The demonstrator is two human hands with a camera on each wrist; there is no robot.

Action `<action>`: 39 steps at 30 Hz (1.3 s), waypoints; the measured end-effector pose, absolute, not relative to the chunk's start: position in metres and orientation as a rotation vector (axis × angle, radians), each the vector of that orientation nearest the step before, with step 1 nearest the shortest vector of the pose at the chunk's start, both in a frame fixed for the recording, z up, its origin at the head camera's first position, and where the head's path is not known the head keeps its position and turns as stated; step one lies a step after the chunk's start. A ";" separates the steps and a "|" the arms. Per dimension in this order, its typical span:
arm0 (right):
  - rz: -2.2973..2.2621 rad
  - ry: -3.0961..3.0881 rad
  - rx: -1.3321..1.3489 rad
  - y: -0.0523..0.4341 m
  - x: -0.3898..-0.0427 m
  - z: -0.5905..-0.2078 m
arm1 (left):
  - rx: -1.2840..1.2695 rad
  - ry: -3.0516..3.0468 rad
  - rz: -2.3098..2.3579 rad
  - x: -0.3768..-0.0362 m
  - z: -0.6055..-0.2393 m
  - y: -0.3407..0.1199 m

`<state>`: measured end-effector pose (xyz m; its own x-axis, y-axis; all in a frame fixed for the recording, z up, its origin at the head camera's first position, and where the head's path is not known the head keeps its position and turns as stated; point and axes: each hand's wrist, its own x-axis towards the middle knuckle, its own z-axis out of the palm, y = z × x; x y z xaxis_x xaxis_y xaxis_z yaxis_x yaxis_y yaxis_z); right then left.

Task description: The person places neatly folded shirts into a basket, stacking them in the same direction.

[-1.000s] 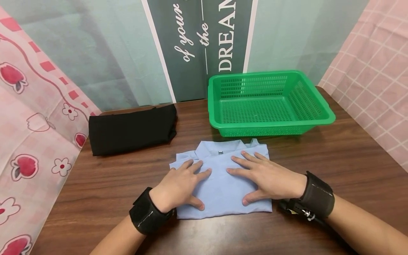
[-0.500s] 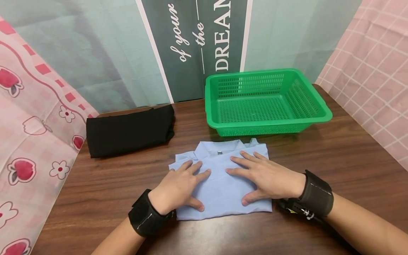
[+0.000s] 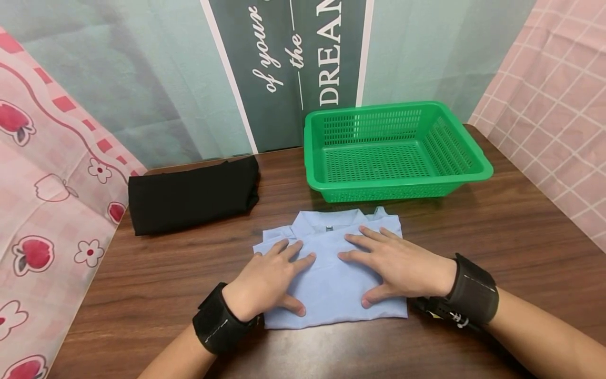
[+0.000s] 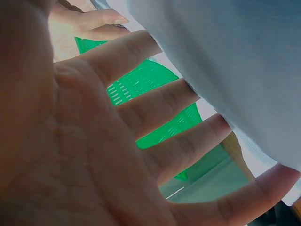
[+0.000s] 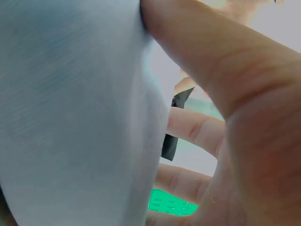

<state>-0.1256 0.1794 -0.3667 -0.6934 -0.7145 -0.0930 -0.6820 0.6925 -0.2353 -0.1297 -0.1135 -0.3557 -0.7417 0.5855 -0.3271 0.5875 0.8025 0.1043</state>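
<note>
On the tabletop [image 3: 161,273], your hands [image 3: 266,279] rest spread on the shirt [image 3: 331,287] — light, soft cloth, by its look, apt to unfold — best gripped under both sides.

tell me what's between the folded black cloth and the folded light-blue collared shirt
In the head view, only bare brown tabletop separates the black cloth from the blue shirt.

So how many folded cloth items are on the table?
2: the light blue shirt beneath the left hand and right hand, and the black cloth at the back left of the table. Others could be hidden underneath.
</note>
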 end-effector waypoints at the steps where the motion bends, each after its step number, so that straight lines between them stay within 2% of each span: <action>1: -0.270 2.725 -1.135 0.179 -0.125 -0.367 | 0.892 2.646 -0.009 -0.130 -0.356 -0.113; 24: -0.294 2.770 -1.225 0.198 -0.113 -0.371 | 0.977 2.664 -0.020 -0.118 -0.356 -0.102; 39: -0.296 2.751 -1.192 0.214 -0.119 -0.369 | 1.007 2.643 -0.007 -0.129 -0.357 -0.083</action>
<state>-0.1191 0.2144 -0.3692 -0.6799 -0.7322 -0.0397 -0.7070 0.6690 -0.2294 -0.1288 -0.0833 -0.3569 -0.7040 0.6484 -0.2897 0.6499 0.7527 0.1055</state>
